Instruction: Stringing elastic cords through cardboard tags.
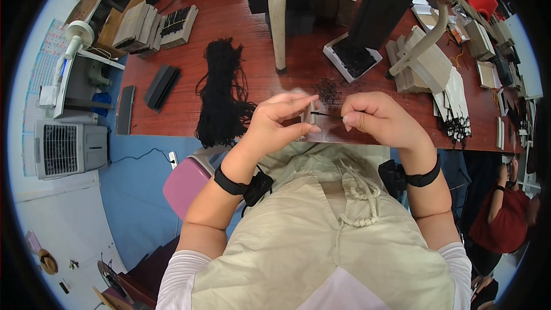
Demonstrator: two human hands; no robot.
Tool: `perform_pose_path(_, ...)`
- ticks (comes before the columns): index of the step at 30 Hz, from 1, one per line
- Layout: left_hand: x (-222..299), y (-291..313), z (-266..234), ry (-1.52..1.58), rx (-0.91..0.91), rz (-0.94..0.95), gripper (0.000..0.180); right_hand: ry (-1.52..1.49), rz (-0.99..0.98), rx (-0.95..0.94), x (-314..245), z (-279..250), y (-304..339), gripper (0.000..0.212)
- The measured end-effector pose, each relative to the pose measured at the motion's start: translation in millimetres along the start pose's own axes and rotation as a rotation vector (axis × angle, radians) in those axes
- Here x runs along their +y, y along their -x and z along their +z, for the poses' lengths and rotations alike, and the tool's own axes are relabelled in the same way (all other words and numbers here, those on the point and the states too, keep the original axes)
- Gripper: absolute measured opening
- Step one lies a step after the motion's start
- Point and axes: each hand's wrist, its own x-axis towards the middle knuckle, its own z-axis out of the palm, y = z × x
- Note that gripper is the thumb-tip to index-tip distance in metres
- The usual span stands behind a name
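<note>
At the table's near edge my left hand holds a small, narrow greyish piece between thumb and fingers; it looks like card seen edge-on. A short black cord runs from that piece to my right hand, whose thumb and forefinger pinch its other end. Just beyond my hands lies a loose scatter of small black bits. To the left of my left hand is a thick bundle of black cords, hanging slightly over the table edge.
A white tray of black bits sits beyond my right hand, beside a tall black box. Pale curved legs stand on the red table. Grey card stacks lie far left; corded cards lie right. Another person sits right.
</note>
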Motion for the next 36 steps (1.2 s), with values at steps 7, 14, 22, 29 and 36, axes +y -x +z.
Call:
perform_pose_path(7,12,-9,6,-0.304,-0.079,0.286,0.047,-0.65,-0.032,-0.039,-12,16,-5,0.022)
perform_pose_path(14,17,-11,-2,-0.533,-0.118,0.36,0.045,-0.555,-0.024,-0.121,10,6,6,0.023)
perform_pose_path(22,39,-16,36,-0.795,-0.072,0.376,0.035,-0.172,0.095,0.298,27,22,12,0.016)
perform_pose_path(29,11,-5,-35,-1.02,0.241,-0.009,0.011,-0.247,0.02,0.731,69,-63,164,0.019)
perform_pose_path(36,-5,2,-13,-1.062,-0.027,-0.073,0.011,-0.509,-0.185,1.397,93,-109,224,0.018)
